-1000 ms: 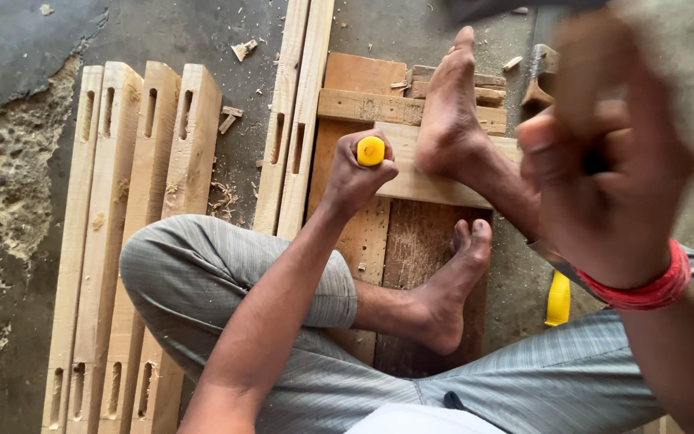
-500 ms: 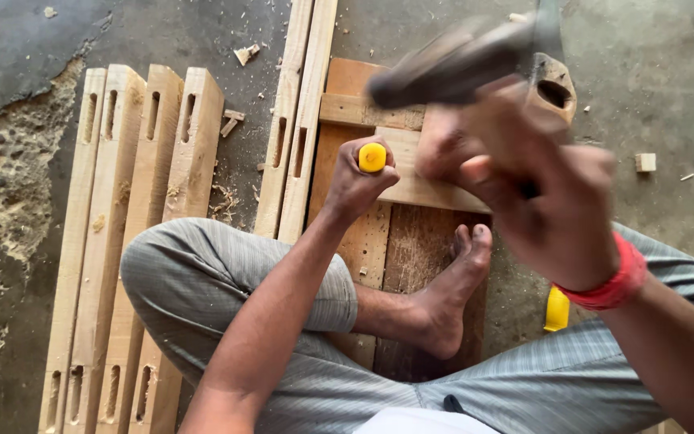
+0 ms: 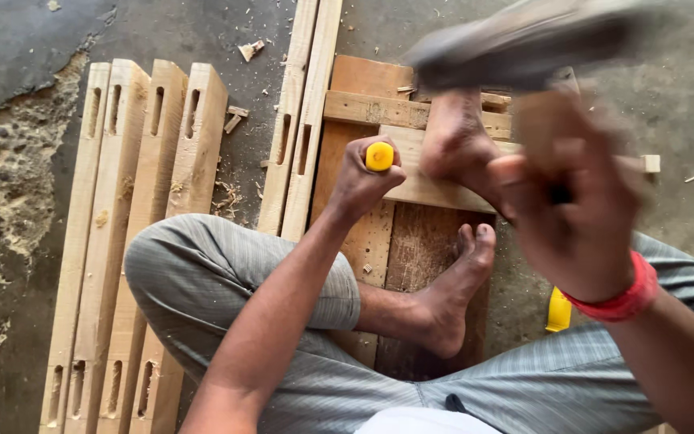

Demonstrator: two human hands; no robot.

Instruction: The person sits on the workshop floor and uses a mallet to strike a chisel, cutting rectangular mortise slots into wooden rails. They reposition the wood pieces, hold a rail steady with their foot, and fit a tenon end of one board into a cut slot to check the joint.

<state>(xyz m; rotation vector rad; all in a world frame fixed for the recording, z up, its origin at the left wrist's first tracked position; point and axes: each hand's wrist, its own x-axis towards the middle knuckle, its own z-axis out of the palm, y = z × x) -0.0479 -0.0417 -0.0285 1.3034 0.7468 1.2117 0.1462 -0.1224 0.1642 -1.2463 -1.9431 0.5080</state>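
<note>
While the left hand (image 3: 361, 181) near the middle of the frame is wrapped tight round a yellow-handled chisel (image 3: 379, 156), only the handle's butt showing above the fist, the right hand (image 3: 576, 213) at right is closed round a hammer (image 3: 524, 44) blurred across the upper right. The chisel stands on a pale wooden piece (image 3: 431, 189) pinned under a bare foot (image 3: 458, 137), just right of centre. Four mortised rails (image 3: 134, 225) lie side by side at left on the concrete floor (image 3: 34, 40).

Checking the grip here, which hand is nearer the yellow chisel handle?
Left. The left hand is wrapped around the chisel handle; the right hand is raised off to its right, gripping a blurred mallet.
</note>
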